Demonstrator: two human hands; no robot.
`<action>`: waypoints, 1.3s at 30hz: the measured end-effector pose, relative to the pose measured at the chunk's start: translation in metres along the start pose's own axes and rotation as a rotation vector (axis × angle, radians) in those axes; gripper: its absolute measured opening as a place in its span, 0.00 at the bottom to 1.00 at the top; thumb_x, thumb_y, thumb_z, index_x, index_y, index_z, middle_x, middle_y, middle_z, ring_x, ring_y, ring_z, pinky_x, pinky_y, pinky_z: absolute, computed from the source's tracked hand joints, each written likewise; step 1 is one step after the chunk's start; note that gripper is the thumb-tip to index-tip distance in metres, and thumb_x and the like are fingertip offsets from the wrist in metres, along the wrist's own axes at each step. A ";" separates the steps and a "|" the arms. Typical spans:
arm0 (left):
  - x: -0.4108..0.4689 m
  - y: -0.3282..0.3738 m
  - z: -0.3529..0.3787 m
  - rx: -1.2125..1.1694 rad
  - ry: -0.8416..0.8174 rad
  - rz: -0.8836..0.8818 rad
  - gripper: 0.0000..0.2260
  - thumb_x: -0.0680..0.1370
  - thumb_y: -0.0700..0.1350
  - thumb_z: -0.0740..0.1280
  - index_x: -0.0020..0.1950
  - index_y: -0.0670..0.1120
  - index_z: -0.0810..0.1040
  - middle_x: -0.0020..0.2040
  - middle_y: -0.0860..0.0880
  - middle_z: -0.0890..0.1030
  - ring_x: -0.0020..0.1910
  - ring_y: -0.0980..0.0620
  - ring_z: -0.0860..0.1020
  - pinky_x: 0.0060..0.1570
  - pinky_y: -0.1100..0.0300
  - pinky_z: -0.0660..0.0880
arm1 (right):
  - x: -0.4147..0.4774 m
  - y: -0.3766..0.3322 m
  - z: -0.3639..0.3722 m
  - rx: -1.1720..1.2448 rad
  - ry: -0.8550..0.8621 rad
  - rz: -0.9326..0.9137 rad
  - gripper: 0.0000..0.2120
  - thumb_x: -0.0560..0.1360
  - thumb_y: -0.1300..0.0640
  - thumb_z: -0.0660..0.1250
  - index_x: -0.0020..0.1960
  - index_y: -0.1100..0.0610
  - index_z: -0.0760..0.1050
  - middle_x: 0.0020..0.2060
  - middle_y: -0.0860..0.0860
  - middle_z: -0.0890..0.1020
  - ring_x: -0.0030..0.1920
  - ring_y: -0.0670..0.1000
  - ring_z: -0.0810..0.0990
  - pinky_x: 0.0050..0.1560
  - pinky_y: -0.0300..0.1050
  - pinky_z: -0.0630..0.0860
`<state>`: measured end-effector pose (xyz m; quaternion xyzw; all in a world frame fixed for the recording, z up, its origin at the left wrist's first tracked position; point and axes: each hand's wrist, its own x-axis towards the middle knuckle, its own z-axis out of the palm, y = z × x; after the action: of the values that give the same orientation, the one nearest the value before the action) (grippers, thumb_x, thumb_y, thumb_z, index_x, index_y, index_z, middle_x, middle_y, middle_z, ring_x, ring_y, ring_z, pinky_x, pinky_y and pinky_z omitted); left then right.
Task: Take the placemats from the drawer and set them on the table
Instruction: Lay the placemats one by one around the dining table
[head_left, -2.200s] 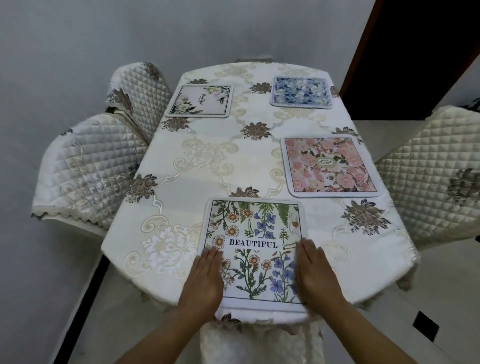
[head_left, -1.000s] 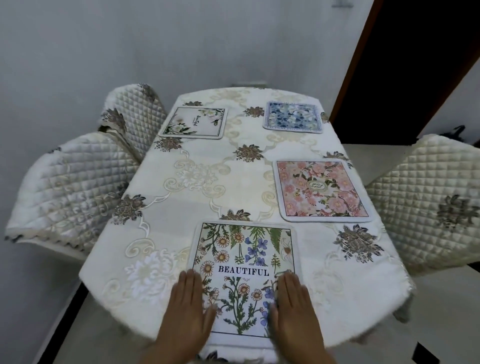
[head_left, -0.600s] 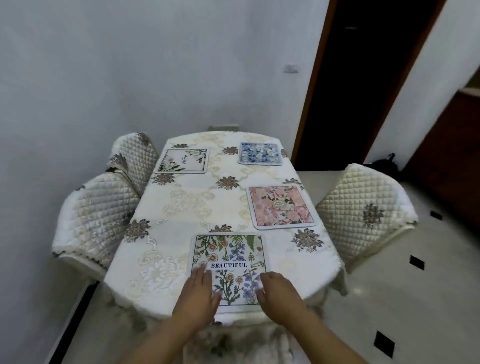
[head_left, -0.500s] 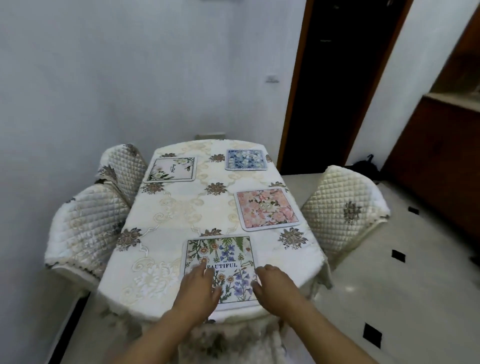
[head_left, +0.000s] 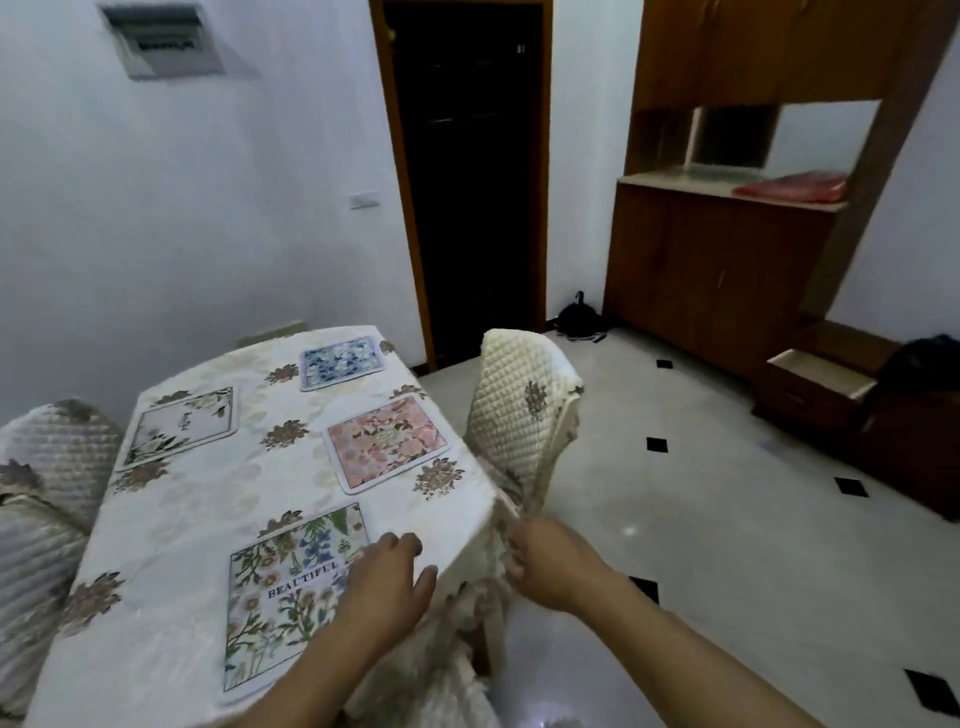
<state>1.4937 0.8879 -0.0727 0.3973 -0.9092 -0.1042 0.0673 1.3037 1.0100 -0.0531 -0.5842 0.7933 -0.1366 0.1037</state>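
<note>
- Placemats (head_left: 387, 441) lie flat on the desk (head_left: 197, 519), four in all and well apart: the BEAUTIFUL mat (head_left: 280, 587) nearest, the pink mat (head_left: 387, 441) at the right, the blue mat (head_left: 340, 361) at the far end, the white mat (head_left: 182, 426) at the left.
- The left hand (head_left: 387, 582) hangs relaxed, fingers loosely spread, over the near right corner, just beside the BEAUTIFUL mat's right edge.
- The right hand (head_left: 550, 564) is off the desk beside the hanging cloth (head_left: 467, 582); its fingers curl inward, and I cannot tell whether they pinch it.
- The laying looks finished. The hands should lift straight up so that neither the near mat, which sits close to the near edge, nor the cloth is dragged.
- The drawer (head_left: 815, 374) stands open at the far right and probably wants closing.
- Half a second ago both hands rested on the BEAUTIFUL mat. Now both are off it and further right, and the view has swung right to show the drawer.
</note>
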 end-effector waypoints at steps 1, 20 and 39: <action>0.010 0.020 0.004 0.001 -0.002 0.021 0.17 0.79 0.57 0.59 0.62 0.49 0.73 0.56 0.47 0.76 0.53 0.47 0.76 0.51 0.54 0.73 | -0.006 0.019 -0.008 0.013 0.009 0.013 0.09 0.74 0.51 0.60 0.47 0.56 0.73 0.47 0.58 0.79 0.43 0.58 0.78 0.38 0.46 0.69; 0.181 0.293 0.082 0.010 -0.105 -0.020 0.17 0.76 0.57 0.60 0.58 0.50 0.75 0.55 0.46 0.79 0.54 0.46 0.78 0.51 0.55 0.74 | 0.021 0.367 -0.109 0.000 -0.006 0.061 0.08 0.75 0.53 0.61 0.47 0.58 0.71 0.45 0.53 0.75 0.44 0.54 0.75 0.41 0.47 0.71; 0.508 0.213 0.052 0.133 0.015 -0.396 0.18 0.77 0.58 0.59 0.59 0.48 0.75 0.55 0.44 0.78 0.54 0.44 0.77 0.51 0.51 0.74 | 0.434 0.403 -0.164 -0.036 -0.075 -0.325 0.07 0.73 0.52 0.60 0.45 0.55 0.69 0.45 0.54 0.76 0.46 0.56 0.75 0.41 0.48 0.70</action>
<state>0.9891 0.6622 -0.0516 0.5726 -0.8178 -0.0522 0.0260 0.7598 0.7240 -0.0369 -0.7113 0.6862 -0.1155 0.0992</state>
